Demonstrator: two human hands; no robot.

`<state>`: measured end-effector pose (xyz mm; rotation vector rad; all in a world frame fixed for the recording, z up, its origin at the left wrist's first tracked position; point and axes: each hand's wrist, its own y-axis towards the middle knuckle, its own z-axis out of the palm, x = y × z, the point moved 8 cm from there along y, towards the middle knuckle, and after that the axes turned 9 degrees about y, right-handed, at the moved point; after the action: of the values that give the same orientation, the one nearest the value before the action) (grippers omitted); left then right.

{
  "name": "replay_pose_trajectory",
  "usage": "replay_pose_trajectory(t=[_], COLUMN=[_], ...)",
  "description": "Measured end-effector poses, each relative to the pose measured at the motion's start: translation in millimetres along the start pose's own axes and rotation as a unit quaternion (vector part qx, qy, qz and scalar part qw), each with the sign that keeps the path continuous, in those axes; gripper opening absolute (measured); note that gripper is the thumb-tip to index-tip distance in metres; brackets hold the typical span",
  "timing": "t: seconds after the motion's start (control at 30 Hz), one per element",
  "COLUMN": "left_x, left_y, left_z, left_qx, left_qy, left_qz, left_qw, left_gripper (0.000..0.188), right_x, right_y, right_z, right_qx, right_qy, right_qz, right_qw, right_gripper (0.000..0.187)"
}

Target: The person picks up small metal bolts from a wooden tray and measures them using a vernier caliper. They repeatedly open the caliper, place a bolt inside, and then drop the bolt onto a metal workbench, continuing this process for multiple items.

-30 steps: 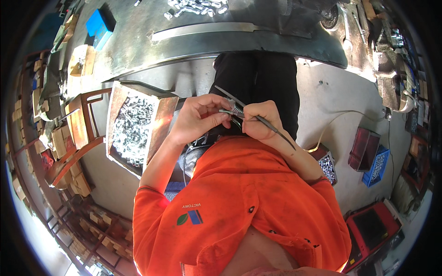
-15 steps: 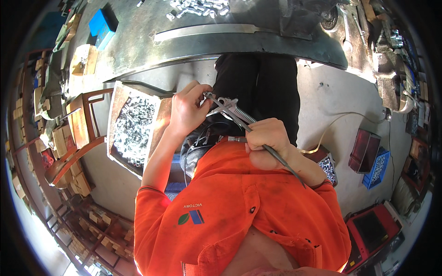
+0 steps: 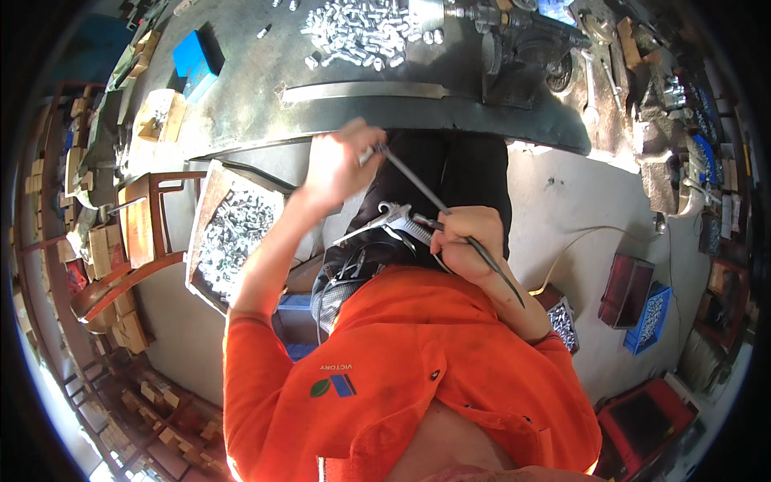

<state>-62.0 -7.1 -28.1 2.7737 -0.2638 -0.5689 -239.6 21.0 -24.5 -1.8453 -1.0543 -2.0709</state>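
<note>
My right hand [image 3: 471,241] is closed around a slim grey file [image 3: 418,183], whose dark tapered end sticks out past my wrist. The file slants up and left over my lap. At its far end, my left hand [image 3: 344,165] is closed, slightly blurred, and pinches a small silvery metal fitting [image 3: 372,153]. The fitting meets the tip of the file; whether the tip is inside it I cannot tell. Below the file, a silver air blow gun [image 3: 397,221] lies on my lap, close to my right hand.
Ahead is a metal workbench [image 3: 241,108] with a heap of shiny fittings [image 3: 357,34], a flat metal strip [image 3: 365,90], a blue box [image 3: 197,64] and a machine fixture [image 3: 522,52]. A box of fittings [image 3: 233,241] stands left; a wooden chair [image 3: 138,229] is beyond it. Bins [image 3: 649,317] sit right.
My left hand has moved up and away toward the bench with the fitting. The right hand has shifted slightly and still holds the file. More of the blow gun and bench now shows.
</note>
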Motion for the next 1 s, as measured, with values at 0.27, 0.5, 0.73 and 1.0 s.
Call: replay_pose_trajectory(t=[0.27,0.5,0.73,1.0], left_x=[132.3,124.2,257.1,354.2], left_y=[111.9,17.8,-213.3,-357.8], left_z=[-37.0,-77.0,-77.4,27.9], left_qx=[-0.125,-0.143,-0.085,0.022], left_qy=[-0.224,-0.081,-0.066,0.061], left_qz=[-0.205,-0.210,-0.345,-0.472], left_qw=[0.945,0.964,0.933,0.879], left_gripper=[0.043,0.020,0.043,0.044], right_x=[10.7,-4.5,-13.0,-7.1], right_y=[-3.8,-14.2,-14.1,-9.6], right_z=[4.5,2.6,22.3,34.9], right_qx=[0.012,-0.002,0.031,0.049], right_qy=[0.096,0.098,0.123,0.128], right_qz=[0.070,0.071,0.095,0.091], right_qw=[0.993,0.993,0.987,0.986], right_gripper=[0.025,0.028,0.028,0.028])
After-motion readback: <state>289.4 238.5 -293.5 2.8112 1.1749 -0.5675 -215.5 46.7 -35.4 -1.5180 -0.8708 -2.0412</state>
